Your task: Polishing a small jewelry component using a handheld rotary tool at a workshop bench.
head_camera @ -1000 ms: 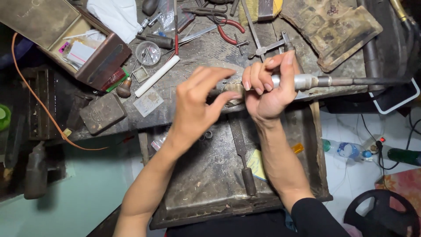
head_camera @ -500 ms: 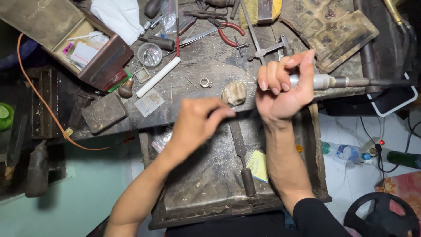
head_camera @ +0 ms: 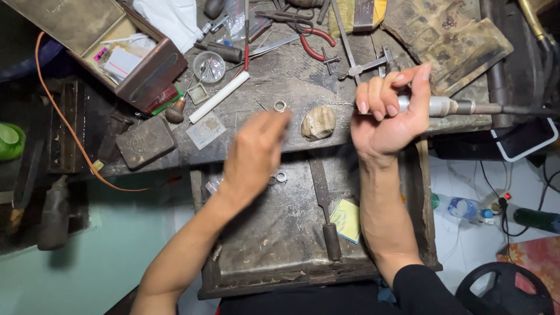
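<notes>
Seen from the head camera, the right hand [head_camera: 388, 114] was raised over the far edge of the worn grey surface [head_camera: 291, 87], its fingers [head_camera: 373, 96] curled tight around a metal rotary tool [head_camera: 440, 106] whose shaft ran off to the right toward a dark hose. A thin chain [head_camera: 338, 104] showed just left of that fist, reaching toward a pale lump of stone [head_camera: 318, 122] that lay on the surface between the two hands. The left hand [head_camera: 254, 154] hovered blurred above the near edge of the surface; whether its fingers were apart or pinched on something I could not tell. Just beyond its fingertips a small metal ring [head_camera: 280, 105] lay on the surface, and two more small rings [head_camera: 279, 177] lay in the metal tray [head_camera: 262, 233] below, just right of the wrist. A file with a dark handle [head_camera: 324, 204] lay lengthwise in that tray beside a yellow slip of paper [head_camera: 347, 220]. Farther back on the surface were a white stick [head_camera: 219, 97], a small round glass dish [head_camera: 209, 66], red-handled pliers [head_camera: 315, 44] and an open wooden box [head_camera: 122, 55] at the left.
</notes>
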